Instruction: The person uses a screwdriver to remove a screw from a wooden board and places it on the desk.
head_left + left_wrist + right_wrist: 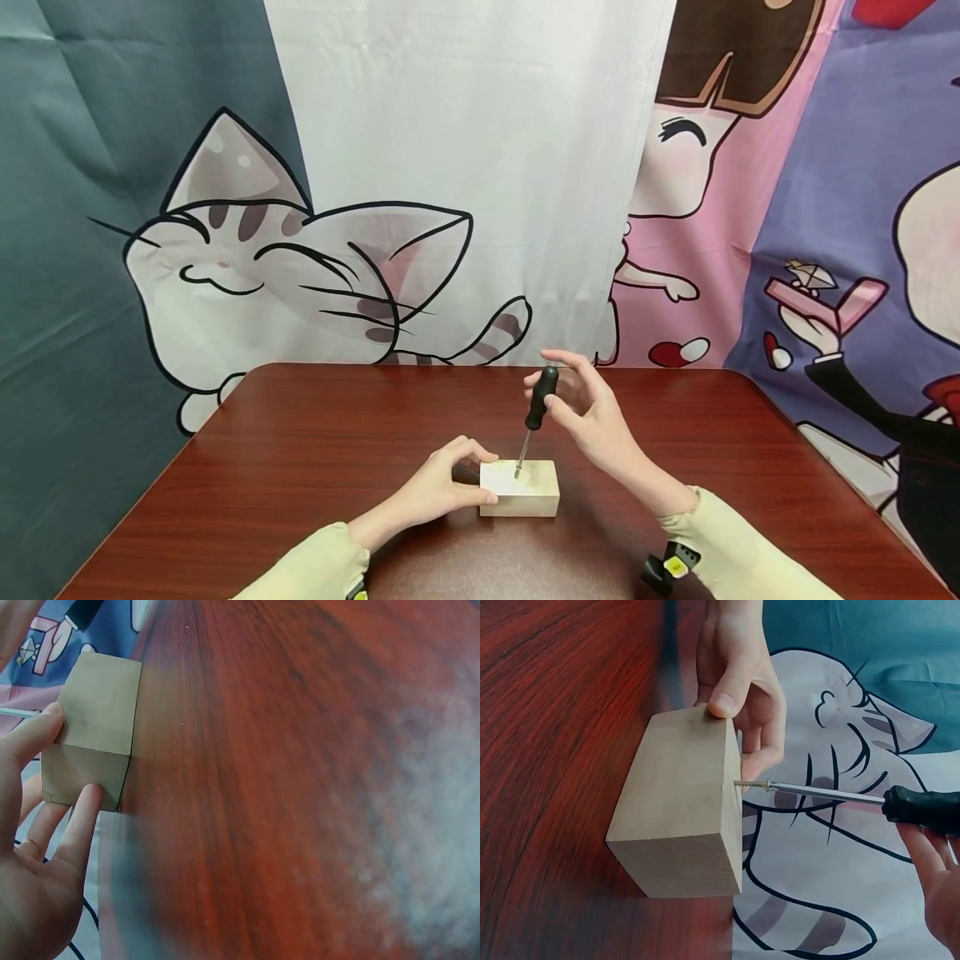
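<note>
A pale wooden block lies on the table. My left hand grips its left end, thumb on the near side and fingertips at the far edge. From the block's top face stands a screw, partly sunk in. The tip of a screwdriver with a black handle meets the screw's head, its metal shaft leaning slightly right. My right hand holds the handle between thumb and fingers; the index finger reaches above it. In the left wrist view, the thumb and fingers press the block's end and the screwdriver shaft shows only in part.
The reddish-brown wooden table extends around the block on all sides. Behind it hangs a cloth backdrop with cartoon figures. Each wrist carries a small strapped device, such as the black one at the right sleeve.
</note>
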`<state>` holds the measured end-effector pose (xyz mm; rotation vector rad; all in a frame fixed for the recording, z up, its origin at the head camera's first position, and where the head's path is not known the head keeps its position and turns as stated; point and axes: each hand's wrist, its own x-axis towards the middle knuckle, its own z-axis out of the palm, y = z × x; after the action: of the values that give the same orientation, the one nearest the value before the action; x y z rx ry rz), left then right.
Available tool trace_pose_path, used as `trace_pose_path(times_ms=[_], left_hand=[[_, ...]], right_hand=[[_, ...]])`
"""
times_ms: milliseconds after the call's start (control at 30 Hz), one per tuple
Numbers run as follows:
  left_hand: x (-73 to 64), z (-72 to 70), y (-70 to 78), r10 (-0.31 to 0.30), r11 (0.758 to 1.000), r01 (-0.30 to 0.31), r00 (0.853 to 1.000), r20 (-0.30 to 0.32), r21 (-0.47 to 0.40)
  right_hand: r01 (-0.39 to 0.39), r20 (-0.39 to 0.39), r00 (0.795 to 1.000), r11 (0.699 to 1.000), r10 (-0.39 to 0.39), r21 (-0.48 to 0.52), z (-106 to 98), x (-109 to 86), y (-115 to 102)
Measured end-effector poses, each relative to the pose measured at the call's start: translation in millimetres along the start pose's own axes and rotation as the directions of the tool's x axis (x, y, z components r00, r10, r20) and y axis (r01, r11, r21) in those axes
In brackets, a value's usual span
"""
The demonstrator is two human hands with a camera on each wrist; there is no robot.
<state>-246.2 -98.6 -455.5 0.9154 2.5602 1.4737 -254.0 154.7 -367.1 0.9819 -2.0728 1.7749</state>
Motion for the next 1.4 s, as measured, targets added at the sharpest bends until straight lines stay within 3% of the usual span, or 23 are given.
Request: trace_pose_path(times_ms=[133,500,867,1167,1300,1400], left_hand=[[0.4,-0.2,1.8,-0.005,1.0,0.005,1.0,0.004,-0.01],[1.3,-0.5,1.3,-0.015,0.999,0.016,1.0,0.02,-0.034],[1.3,-0.4,1.2,-0.008,1.0,0.008,1.0,0.01,0.005],[0.9,-0.7,1.0,-0.002,0.999,0.001,1.0,0.014,0.047],[1.3,-1.2,1.0,-0.005,0.998,0.004,1.0,0.021,0.055],[1.4,-1.6,1.3,-0.008,0.999,0.006,1.0,0.025,0.051]], right_hand=[[0.016,-0.008,1.0,0.999,-0.016,0.035,2.3,-0.3,0.5],[-0.066,-0.131,0.99,0.993,0.053,-0.1,6.0,0.7,-1.5],[-0.06,-0.095,0.994,0.995,0.052,-0.08,1.0,1.9,1.3],[0.002,0.016,1.0,1.0,-0.002,-0.014,-0.2,2.4,0.6],[-0.004,-0.007,1.0,1.0,0.004,0.029,2.8,1.3,2.1],[-0.015,-0.068,0.998,1.0,0.015,-0.003,6.2,-0.7,3.7]])
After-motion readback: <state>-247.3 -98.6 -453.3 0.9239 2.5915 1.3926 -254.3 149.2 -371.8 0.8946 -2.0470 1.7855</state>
